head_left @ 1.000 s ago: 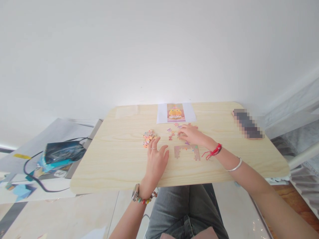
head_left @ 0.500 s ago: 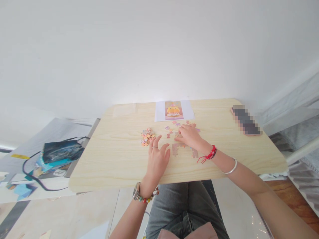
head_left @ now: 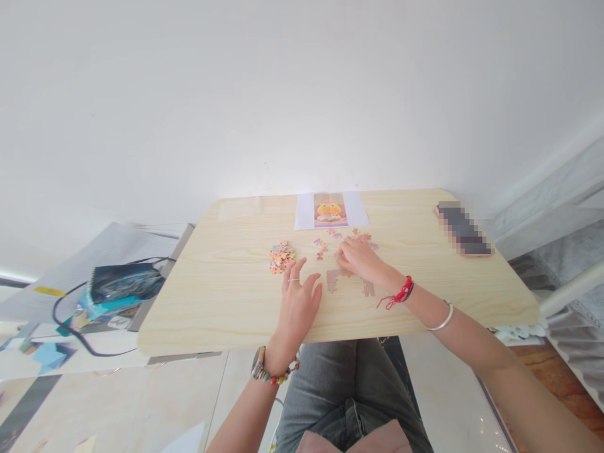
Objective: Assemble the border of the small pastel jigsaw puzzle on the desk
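- On the pale wooden table (head_left: 226, 302), near its middle: left hand (head_left: 298, 306) lying palm down, fingers spread fairly wide and flat on the wood, holding nothing.
- At 11 o'clock from that hand, just beyond the fingertips: small heap of loose puzzle pieces (head_left: 282, 257), orange and pink.
- At 2 o'clock from the left hand: right hand (head_left: 359, 258), fingers curled and drawn close together, tips pressed down among scattered pieces (head_left: 330, 237); cannot tell whether a piece is pinched between them.
- Directly at 6 o'clock of the right hand, touching its heel: partly joined puzzle section (head_left: 336, 279), purplish, flat on the table, partly hidden by the wrist.
- At 12 o'clock, by the far table edge: reference picture (head_left: 330, 210) on white paper, showing a yellow figure.
- At 3 o'clock, well apart near the right corner: blurred flat object (head_left: 462, 229).
- At 9 o'clock, off the table: dark bag with a black cable (head_left: 123, 283).
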Available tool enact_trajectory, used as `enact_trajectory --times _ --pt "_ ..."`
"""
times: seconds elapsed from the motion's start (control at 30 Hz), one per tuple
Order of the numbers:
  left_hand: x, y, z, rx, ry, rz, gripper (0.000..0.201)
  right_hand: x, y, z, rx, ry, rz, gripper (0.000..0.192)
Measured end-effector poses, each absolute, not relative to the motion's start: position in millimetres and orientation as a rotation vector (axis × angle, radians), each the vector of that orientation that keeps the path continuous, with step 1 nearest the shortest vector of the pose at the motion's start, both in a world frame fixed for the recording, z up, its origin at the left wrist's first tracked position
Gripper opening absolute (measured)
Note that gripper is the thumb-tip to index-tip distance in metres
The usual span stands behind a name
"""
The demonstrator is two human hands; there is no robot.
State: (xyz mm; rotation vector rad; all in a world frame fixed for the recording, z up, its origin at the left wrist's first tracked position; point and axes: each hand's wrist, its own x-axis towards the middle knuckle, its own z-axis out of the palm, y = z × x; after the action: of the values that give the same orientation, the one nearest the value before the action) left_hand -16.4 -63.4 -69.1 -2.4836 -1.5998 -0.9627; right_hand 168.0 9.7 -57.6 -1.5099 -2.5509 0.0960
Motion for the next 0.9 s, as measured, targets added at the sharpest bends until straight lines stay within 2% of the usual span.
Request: enact_trajectory --times 0.3,0.9 --pt "-18 -75 -72 -2.516 -1.637 -0.964 0.014 162 -49 -46 -1.14 -2.737 0.142 0.005" --pt "-9 -84 -75 -2.616 -1.629 -0.907 0.007 157 -77 -56 -1.349 -2.583 0.122 0.009"
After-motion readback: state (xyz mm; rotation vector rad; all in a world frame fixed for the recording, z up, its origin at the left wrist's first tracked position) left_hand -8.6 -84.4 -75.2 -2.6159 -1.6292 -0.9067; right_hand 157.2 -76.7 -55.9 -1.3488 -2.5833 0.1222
